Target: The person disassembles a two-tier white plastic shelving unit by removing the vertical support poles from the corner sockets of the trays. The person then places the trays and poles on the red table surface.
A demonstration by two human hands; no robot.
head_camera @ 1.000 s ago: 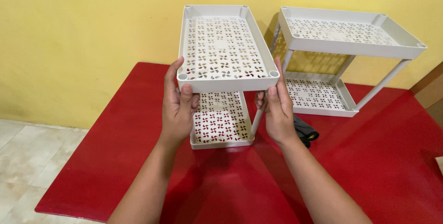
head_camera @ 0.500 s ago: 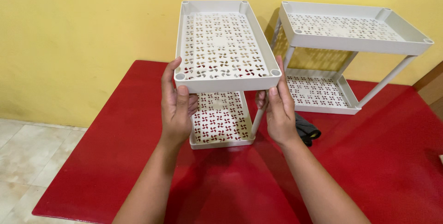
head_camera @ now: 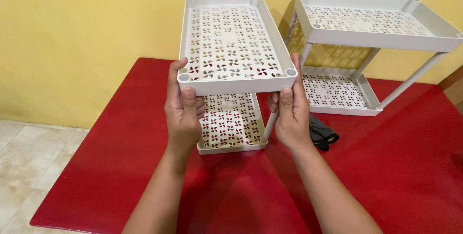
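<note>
A white two-tier plastic rack (head_camera: 231,41) with pinwheel-shaped cutouts stands on the red table (head_camera: 111,157), in front of me. My left hand (head_camera: 182,108) grips the near left corner of its top tray, thumb on the front wall. My right hand (head_camera: 289,113) holds the near right corner the same way, beside a white corner post. The lower tray (head_camera: 230,123) rests on the table between my hands.
A second white two-tier rack (head_camera: 371,26) stands at the back right against the yellow wall (head_camera: 87,31). A small dark object with a yellow edge (head_camera: 322,135) lies by my right wrist. Tiled floor (head_camera: 24,161) shows past the table's left edge.
The top tray sits slightly higher in view and my hands have shifted up a little with it. My grip on both corners is unchanged.
</note>
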